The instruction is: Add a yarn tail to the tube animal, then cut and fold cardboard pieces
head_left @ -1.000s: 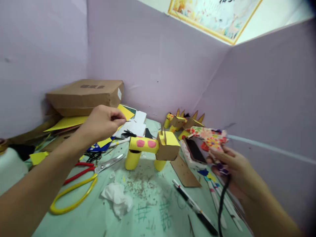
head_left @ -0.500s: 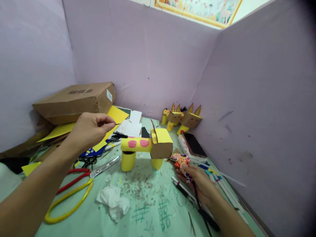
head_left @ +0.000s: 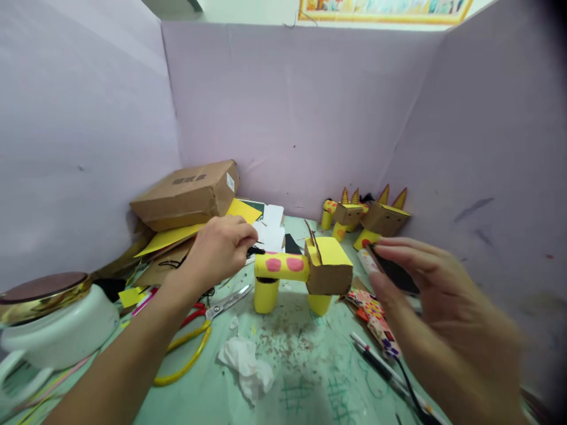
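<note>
A yellow paper-tube animal (head_left: 283,267) with pink spots and a boxy cardboard head stands upright, a thin brown strip rising from its head. My left hand (head_left: 224,245) is at its black-fringed tail end, thumb and finger pinched on a thin dark strip whose tip barely shows. Over on the right, my right hand (head_left: 447,330) is raised and blurred, thumb and fingers apart in front of a dark phone (head_left: 401,271). Below its fingers lies a flower-patterned tool (head_left: 374,316) with a black cord, resembling a glue gun.
Red-and-yellow-handled scissors (head_left: 190,348) lie under my left forearm, near crumpled tissue (head_left: 248,369). A cardboard box (head_left: 186,192) rests on yellow sheets behind. Two similar animals (head_left: 383,217) stand at the back right. A white lidded mug (head_left: 57,324) is at left; pens (head_left: 376,360) lie at right.
My right hand has let go of the flower-patterned tool and risen toward the phone. The view has swung left, bringing in the mug; my left hand keeps its pinch, closer to the tail.
</note>
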The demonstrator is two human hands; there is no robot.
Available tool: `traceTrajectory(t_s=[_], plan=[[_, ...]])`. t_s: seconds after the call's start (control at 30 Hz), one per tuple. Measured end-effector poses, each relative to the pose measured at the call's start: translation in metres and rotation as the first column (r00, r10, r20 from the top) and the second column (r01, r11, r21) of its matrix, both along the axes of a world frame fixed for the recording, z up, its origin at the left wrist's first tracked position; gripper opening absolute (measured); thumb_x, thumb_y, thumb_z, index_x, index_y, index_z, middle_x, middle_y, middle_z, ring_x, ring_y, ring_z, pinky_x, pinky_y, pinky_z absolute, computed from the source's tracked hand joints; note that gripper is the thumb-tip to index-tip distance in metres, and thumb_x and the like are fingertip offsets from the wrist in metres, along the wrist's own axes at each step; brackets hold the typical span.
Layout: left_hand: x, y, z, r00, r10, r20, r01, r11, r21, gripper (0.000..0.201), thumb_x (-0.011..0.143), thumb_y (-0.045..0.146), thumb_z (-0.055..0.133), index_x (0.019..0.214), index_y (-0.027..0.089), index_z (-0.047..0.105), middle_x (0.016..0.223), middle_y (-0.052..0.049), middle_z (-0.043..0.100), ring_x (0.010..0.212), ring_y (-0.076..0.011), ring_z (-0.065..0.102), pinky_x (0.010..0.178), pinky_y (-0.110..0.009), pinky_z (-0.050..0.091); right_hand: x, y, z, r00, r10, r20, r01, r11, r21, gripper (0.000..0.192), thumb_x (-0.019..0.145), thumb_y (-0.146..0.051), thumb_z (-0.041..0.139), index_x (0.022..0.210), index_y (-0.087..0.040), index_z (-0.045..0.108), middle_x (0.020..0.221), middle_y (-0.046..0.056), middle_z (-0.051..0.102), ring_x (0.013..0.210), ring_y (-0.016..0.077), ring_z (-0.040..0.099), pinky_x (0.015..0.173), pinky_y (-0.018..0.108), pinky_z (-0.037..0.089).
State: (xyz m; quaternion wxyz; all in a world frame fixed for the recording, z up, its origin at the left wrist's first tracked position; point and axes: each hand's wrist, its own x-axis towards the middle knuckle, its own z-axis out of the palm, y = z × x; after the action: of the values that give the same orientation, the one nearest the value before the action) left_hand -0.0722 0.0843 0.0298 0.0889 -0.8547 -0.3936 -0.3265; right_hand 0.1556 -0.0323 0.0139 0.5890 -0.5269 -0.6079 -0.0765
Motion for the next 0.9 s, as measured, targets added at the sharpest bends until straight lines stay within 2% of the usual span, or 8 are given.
traceTrajectory(t_s=[0.07,0.13,0.23,0.3,0.37,0.5,0.73,0.9], plan=[[0.004,0.001,-0.003,0.994,-0.005,-0.107,0.015,0.996,0.09,0.021,0.077,0.011,0.048,0.069,0.019,0.066,0.072,-0.003,0.064,0.073,-0.0181,0.054,0.074,-0.035,0.037,-0.016,0.005,0.011,0.986,0.101,0.133,-0.104,0.994,0.018,0.016,0.081,-0.02,0.055,0.096,-0.024,0.059,0.107,0.006,0.059,0.103,0.0228,0.055,0.093,0.043,0.043],[0.006,0.002,-0.005,0.983,0.023,-0.182,0.005,0.988,0.154,0.023,0.074,0.007,0.047,0.068,0.018,0.066,0.07,-0.004,0.063,0.073,-0.0193,0.052,0.078,-0.04,0.036,-0.029,0.01,0.014,0.968,0.194,0.158,-0.199,0.98,0.014,0.016,0.082,-0.014,0.053,0.093,-0.023,0.059,0.103,0.006,0.06,0.101,0.0213,0.056,0.089,0.04,0.046],[0.006,0.003,-0.007,0.966,0.065,-0.249,-0.011,0.977,0.212,0.022,0.073,0.006,0.047,0.068,0.018,0.065,0.071,-0.005,0.062,0.073,-0.0196,0.051,0.083,-0.043,0.036,-0.043,0.015,0.005,0.95,0.305,0.069,-0.302,0.952,-0.053,0.019,0.083,-0.011,0.05,0.094,-0.022,0.059,0.1,0.005,0.061,0.091,0.0184,0.059,0.072,0.03,0.053],[0.006,0.002,-0.007,0.958,0.092,-0.272,-0.027,0.972,0.233,0.022,0.073,0.006,0.047,0.068,0.017,0.065,0.072,-0.005,0.062,0.073,-0.0195,0.051,0.086,-0.044,0.035,-0.051,0.017,-0.006,0.938,0.346,-0.026,-0.346,0.928,-0.139,0.024,0.083,-0.011,0.048,0.102,-0.022,0.057,0.1,0.005,0.062,0.077,0.015,0.061,0.059,0.025,0.052],[0.006,0.002,-0.008,0.952,0.105,-0.287,-0.036,0.971,0.235,0.022,0.074,0.006,0.047,0.068,0.017,0.065,0.072,-0.005,0.062,0.075,-0.0196,0.052,0.089,-0.044,0.034,-0.058,0.02,-0.017,0.927,0.357,-0.114,-0.374,0.9,-0.226,0.032,0.083,-0.012,0.048,0.113,-0.022,0.05,0.104,0.006,0.062,0.065,0.0122,0.06,0.054,0.024,0.052],[0.007,0.002,-0.008,0.95,0.096,-0.296,-0.029,0.975,0.221,0.021,0.073,0.006,0.047,0.068,0.017,0.065,0.073,-0.005,0.062,0.076,-0.0194,0.053,0.089,-0.044,0.035,-0.065,0.027,-0.03,0.92,0.34,-0.197,-0.388,0.864,-0.322,0.044,0.082,-0.013,0.046,0.124,-0.021,0.038,0.117,0.01,0.058,0.064,0.0125,0.061,0.058,0.029,0.053],[0.009,0.003,-0.009,0.944,0.091,-0.316,-0.021,0.976,0.217,0.02,0.069,0.006,0.05,0.068,0.018,0.065,0.072,-0.005,0.062,0.075,-0.0198,0.053,0.088,-0.044,0.035,-0.068,0.033,-0.037,0.924,0.334,-0.187,-0.38,0.855,-0.353,0.047,0.082,-0.013,0.045,0.127,-0.022,0.034,0.121,0.011,0.057,0.061,0.0126,0.061,0.063,0.033,0.052],[0.009,0.003,-0.01,0.943,0.085,-0.321,-0.011,0.974,0.227,0.02,0.067,0.004,0.049,0.066,0.018,0.064,0.07,-0.005,0.062,0.073,-0.0197,0.053,0.086,-0.044,0.036,-0.07,0.035,-0.04,0.935,0.325,-0.141,-0.355,0.863,-0.36,0.048,0.081,-0.013,0.046,0.127,-0.021,0.035,0.12,0.011,0.058,0.084,0.0206,0.064,0.074,0.038,0.051]])
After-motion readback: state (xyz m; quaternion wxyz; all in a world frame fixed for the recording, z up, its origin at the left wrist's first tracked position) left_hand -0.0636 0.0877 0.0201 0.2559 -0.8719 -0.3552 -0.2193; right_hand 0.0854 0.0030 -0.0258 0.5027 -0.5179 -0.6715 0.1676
